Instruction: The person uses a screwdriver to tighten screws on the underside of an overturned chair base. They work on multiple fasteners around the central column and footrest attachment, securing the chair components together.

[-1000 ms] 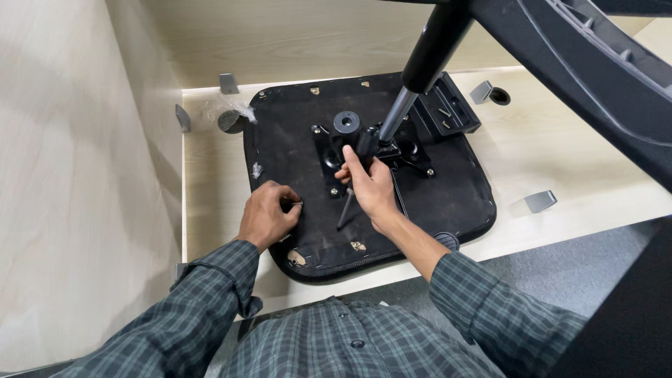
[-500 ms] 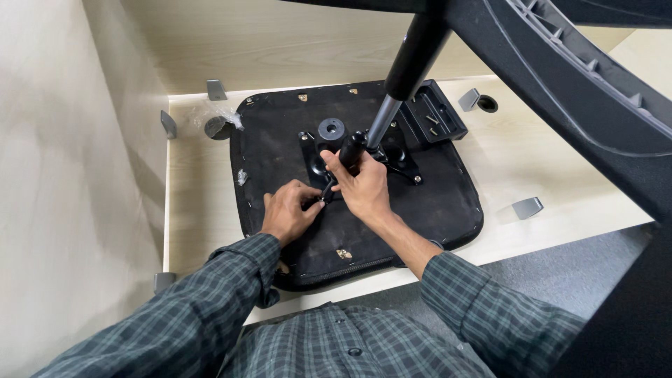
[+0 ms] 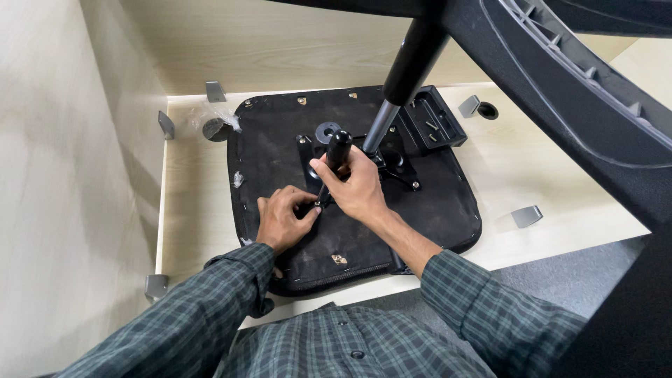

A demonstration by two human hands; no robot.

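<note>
A black upside-down chair seat [image 3: 448, 210] lies on a pale wooden desk [image 3: 196, 231]. A metal mechanism plate [image 3: 399, 164] is mounted at its middle, with a gas-lift column [image 3: 402, 77] rising from it toward the black chair base [image 3: 560, 84] overhead. My right hand [image 3: 360, 189] is closed around a black-handled screwdriver [image 3: 336, 150], its tip pointing down at the seat near the plate's left edge. My left hand [image 3: 283, 217] rests on the seat, fingertips pinched at the screwdriver's tip; whatever they pinch is too small to see.
Grey metal brackets sit around the desk: [image 3: 215, 91], [image 3: 166, 124], [image 3: 526, 215], [image 3: 155, 285]. A round cable hole [image 3: 488, 110] lies at the back right. A small dark round part [image 3: 213, 129] with plastic wrap rests at the back left. Wooden panels wall the left and back sides.
My left hand slid right across the seat to the screwdriver tip. My right hand shifted its grip up on the handle, tilting the tool more upright.
</note>
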